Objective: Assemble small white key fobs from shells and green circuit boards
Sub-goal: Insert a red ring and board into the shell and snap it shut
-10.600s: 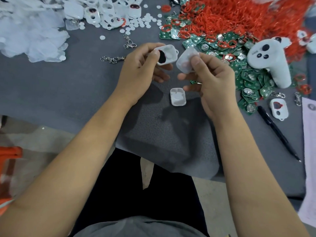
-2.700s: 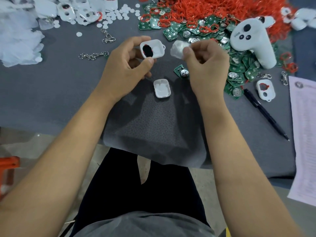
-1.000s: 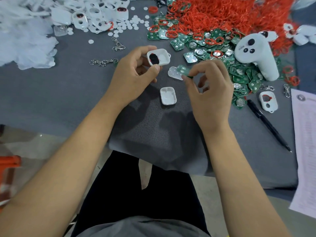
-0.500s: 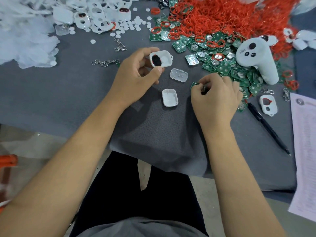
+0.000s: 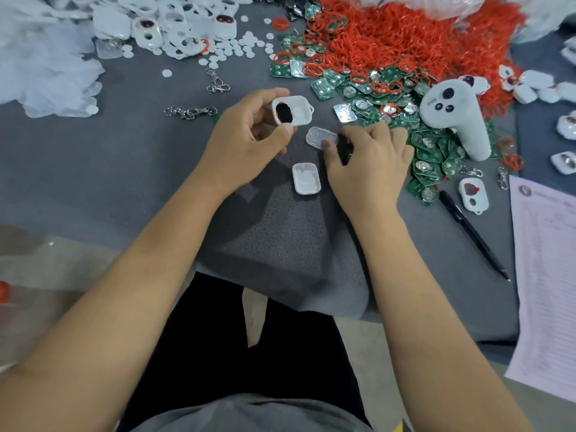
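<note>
My left hand point(image 5: 246, 141) holds a white fob shell point(image 5: 293, 110) open side up, with a black oval button and a red ring inside it. Just right of it, a clear button pad point(image 5: 319, 136) lies on the grey cloth, and my right hand point(image 5: 367, 163) pinches its right edge between thumb and forefinger. Whether a board is hidden under those curled fingers I cannot tell. A second white shell half point(image 5: 306, 178) rests hollow side up between my hands. The pile of green circuit boards point(image 5: 433, 151) spreads out to the right.
A white controller point(image 5: 452, 116) lies on the boards, in front of a heap of red rings point(image 5: 405, 32). At right are a black pen point(image 5: 473, 238), a printed sheet point(image 5: 548, 275) and a lone shell point(image 5: 473, 194). Shells, white discs point(image 5: 243, 48) and key clasps point(image 5: 190, 112) lie far left.
My right hand put the clear pad down, picked at a green board near the pile, and has now moved up-left onto the pad. The left hand has kept holding its shell.
</note>
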`<state>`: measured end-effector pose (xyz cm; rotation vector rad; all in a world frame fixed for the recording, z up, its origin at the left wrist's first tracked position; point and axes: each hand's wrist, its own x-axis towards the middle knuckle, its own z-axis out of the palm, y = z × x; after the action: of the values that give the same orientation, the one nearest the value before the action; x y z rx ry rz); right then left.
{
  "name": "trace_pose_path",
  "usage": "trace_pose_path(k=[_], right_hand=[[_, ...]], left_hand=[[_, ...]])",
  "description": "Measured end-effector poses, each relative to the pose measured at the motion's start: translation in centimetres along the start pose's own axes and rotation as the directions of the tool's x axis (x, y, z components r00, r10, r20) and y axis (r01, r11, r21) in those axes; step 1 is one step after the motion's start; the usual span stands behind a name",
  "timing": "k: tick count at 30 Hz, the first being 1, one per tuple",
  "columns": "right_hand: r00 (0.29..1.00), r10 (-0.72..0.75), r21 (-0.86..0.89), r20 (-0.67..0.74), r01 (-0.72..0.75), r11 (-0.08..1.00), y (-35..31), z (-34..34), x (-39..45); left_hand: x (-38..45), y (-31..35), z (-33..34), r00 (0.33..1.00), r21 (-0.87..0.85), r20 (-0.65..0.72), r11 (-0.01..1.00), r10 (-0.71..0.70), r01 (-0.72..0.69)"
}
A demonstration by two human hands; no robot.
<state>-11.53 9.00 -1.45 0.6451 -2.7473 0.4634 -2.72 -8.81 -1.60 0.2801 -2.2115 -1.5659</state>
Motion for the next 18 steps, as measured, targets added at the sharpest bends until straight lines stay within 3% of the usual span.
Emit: trace_pose_path(k=[4,7,11,14,18], right_hand=[[1.0,-0.024,0.082,-0.012,0.025,0.996,0.2,0.0,-0.2],[0.997,-0.026,0.252,-0.077,0.044,0.967,0.3,-0.3,-0.5],[0.958,0.195,0.689,-0.208,0.002,0.725,0.1,-1.6,-0.9],[0.945,0.236,0.792,-0.227,0.038,0.609,-0.9,-2.2,-0.1],[0.966,0.218,0.878,-0.14,0.02,0.478,-2.5,-2.1,2.1]], left_hand=[[-0.2,0.2,0.0,1.0,0.002,0.01,1.0,-0.007,0.007],[-0.2,0.3,-0.1,1.0,0.015,0.011,1.0,-0.013,0.013],[-0.3,0.4,-0.2,1.0,0.036,0.012,0.999,-0.004,0.004],[-0.3,0.6,-0.2,0.999,0.088,0.03,0.996,0.021,-0.023],[-0.4,0.8,-0.1,0.999,0.087,0.041,0.996,0.032,-0.035]])
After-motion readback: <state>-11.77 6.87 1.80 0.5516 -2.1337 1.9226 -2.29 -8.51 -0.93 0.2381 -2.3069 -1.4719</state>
